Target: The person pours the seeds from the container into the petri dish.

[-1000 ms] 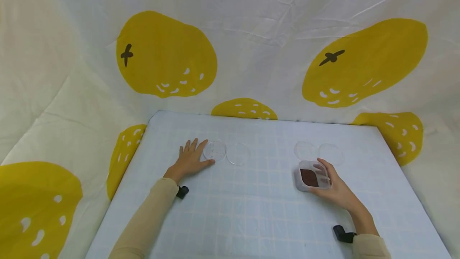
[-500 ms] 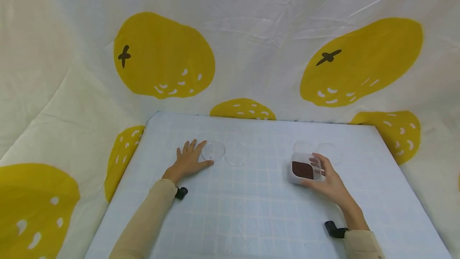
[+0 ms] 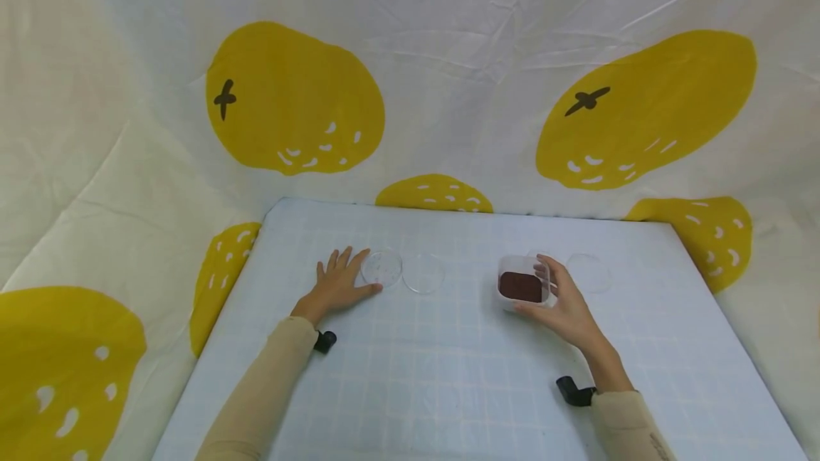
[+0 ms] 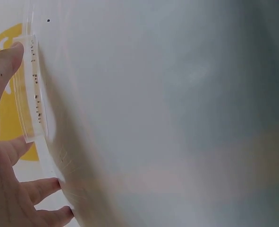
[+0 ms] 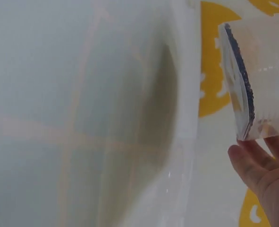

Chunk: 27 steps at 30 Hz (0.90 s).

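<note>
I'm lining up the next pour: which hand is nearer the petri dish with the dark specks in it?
Left. The left hand rests flat against the speckled petri dish; the right hand is far across the table, holding the plastic box.

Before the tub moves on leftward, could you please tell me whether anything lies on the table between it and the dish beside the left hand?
Yes: an empty clear dish lies between the tub and that dish.

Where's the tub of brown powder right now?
In the head view the tub of brown powder is right of centre on the table, gripped by the right hand, just in front of two clear dishes.
</note>
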Each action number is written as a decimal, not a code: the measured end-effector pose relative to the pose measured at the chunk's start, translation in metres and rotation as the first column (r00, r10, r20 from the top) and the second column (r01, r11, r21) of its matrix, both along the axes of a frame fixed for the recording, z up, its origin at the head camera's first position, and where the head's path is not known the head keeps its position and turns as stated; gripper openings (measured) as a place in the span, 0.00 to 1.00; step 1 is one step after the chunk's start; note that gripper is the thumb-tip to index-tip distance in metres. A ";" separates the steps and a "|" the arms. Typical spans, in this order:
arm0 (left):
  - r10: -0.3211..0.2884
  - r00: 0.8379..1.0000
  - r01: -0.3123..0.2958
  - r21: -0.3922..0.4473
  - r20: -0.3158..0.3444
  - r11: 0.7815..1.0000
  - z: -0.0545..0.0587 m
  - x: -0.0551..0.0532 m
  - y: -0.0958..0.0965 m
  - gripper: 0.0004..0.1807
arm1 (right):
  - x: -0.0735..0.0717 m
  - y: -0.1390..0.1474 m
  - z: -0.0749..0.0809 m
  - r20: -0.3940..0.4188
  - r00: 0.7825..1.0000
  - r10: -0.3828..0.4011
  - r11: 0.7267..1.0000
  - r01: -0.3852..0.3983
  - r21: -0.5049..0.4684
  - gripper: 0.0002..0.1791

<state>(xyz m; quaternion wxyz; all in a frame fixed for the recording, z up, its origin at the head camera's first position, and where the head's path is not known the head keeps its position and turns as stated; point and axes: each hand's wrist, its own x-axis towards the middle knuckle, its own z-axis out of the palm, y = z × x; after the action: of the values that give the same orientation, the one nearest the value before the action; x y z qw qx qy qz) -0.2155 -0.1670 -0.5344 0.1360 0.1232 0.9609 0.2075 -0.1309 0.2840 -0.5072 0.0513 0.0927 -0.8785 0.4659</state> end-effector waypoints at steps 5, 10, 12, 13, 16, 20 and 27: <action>0.002 1.000 -0.002 -0.011 -0.002 1.000 -0.003 -0.001 -0.001 0.52 | -0.010 -0.014 0.004 -0.012 1.000 0.013 1.000 -0.013 0.025 0.59; 0.006 1.000 -0.006 -0.006 0.005 1.000 -0.003 -0.002 -0.001 0.52 | -0.021 -0.028 0.006 -0.044 0.998 0.042 0.998 -0.040 0.045 0.59; 0.006 1.000 -0.006 0.003 0.005 1.000 -0.002 -0.001 0.000 0.52 | -0.025 -0.033 0.006 -0.064 0.996 0.058 0.997 -0.054 0.055 0.59; 0.008 1.000 -0.008 0.006 0.007 1.000 -0.002 -0.001 0.000 0.52 | -0.027 -0.036 0.005 -0.072 0.995 0.066 0.996 -0.061 0.066 0.59; 0.006 1.000 -0.006 0.014 0.000 1.000 -0.001 0.000 0.001 0.51 | -0.032 -0.044 0.004 -0.087 0.992 0.086 0.993 -0.078 0.092 0.58; 0.004 1.000 -0.004 0.014 -0.007 1.000 0.000 0.001 0.001 0.51 | -0.039 -0.056 0.006 -0.103 0.988 0.115 0.987 -0.102 0.124 0.58; 0.004 1.000 -0.004 0.010 -0.007 1.000 -0.002 0.000 0.000 0.51 | -0.052 -0.073 0.008 -0.147 0.974 0.174 0.974 -0.148 0.171 0.58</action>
<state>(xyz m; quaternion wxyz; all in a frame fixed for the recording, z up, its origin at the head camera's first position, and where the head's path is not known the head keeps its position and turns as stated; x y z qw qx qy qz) -0.2159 -0.1672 -0.5360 0.1313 0.1226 0.9606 0.2122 -0.1829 0.2114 -0.4987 0.0767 0.2050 -0.8952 0.3882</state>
